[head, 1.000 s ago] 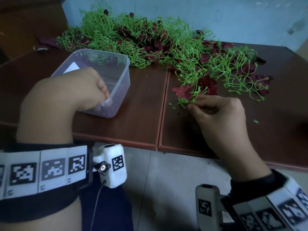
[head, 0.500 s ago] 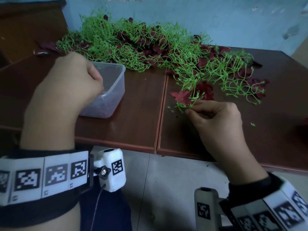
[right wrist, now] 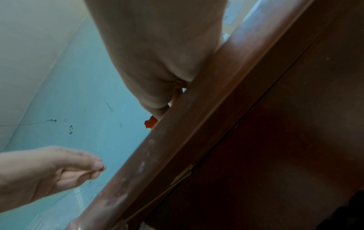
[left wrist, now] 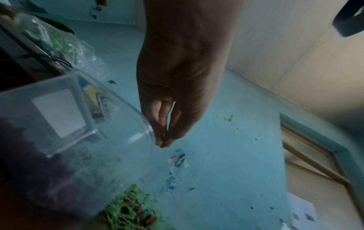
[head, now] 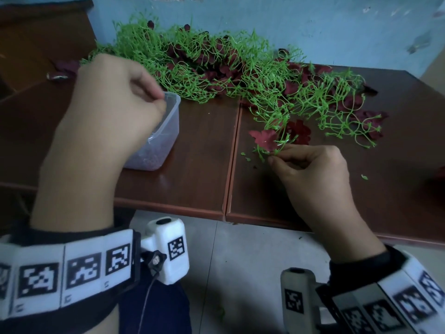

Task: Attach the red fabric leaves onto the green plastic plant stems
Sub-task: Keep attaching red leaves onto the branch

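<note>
My right hand (head: 274, 156) pinches a green plastic stem sprig (head: 280, 143) low over the table; a red fabric leaf (head: 265, 139) sits on that sprig, just left of my fingertips. The right wrist view shows only an edge of that leaf (right wrist: 150, 123) past the table rim. My left hand (head: 161, 102) hovers above the far right corner of the clear plastic container (head: 166, 141), fingertips pinched together. A thin dark piece (left wrist: 166, 132) shows between them, too small to identify. Dark red leaves (head: 149, 160) lie in the container's bottom.
A big tangle of green stems with red leaves (head: 240, 68) fills the back of the brown table (head: 204, 153), against the blue wall. Small green scraps (head: 364, 177) lie near my right hand. The table's front edge (head: 168, 208) runs below both hands.
My left hand has come up out of the container with its fingertips pinched and now hangs over the container's far corner. The right hand keeps holding the sprig in the same place.
</note>
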Motion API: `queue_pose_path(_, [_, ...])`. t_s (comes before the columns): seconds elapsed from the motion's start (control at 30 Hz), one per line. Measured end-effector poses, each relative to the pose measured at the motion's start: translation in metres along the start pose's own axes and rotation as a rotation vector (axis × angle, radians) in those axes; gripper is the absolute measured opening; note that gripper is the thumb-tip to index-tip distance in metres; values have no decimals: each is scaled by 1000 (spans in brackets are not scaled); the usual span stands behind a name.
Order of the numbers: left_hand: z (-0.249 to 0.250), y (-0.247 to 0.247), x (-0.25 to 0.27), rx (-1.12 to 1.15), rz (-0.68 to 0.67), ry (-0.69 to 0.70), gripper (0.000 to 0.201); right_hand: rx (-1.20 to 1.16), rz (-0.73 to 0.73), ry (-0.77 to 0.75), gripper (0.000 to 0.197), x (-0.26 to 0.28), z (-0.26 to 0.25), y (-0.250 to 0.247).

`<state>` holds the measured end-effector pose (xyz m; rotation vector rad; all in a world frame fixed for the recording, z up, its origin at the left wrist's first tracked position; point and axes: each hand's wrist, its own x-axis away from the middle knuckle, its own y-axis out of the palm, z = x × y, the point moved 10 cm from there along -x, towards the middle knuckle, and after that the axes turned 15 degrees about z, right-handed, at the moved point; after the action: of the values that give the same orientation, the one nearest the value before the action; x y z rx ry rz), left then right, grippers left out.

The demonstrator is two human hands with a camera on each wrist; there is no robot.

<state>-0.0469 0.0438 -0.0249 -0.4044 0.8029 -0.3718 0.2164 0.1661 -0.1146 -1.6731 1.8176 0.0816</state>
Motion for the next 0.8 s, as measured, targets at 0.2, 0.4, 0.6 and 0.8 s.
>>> queue_pose_path(0.2, [50,61,46,232,-248,24,20,-29,74,37,10,-2,-2,-7])
queue_pose_path(0.4, [53,102,84,105,-377,76,16,14,89,27,8,-5,-1,-12])
queue_pose_path(0.6, [44,115,88,38,-433,39,18,29,61,26,9,-5,0,-13])
queue_pose_path(0.8, [43,118,85,46,-447,29,18,30,-1,10,5,-3,-1,-9])
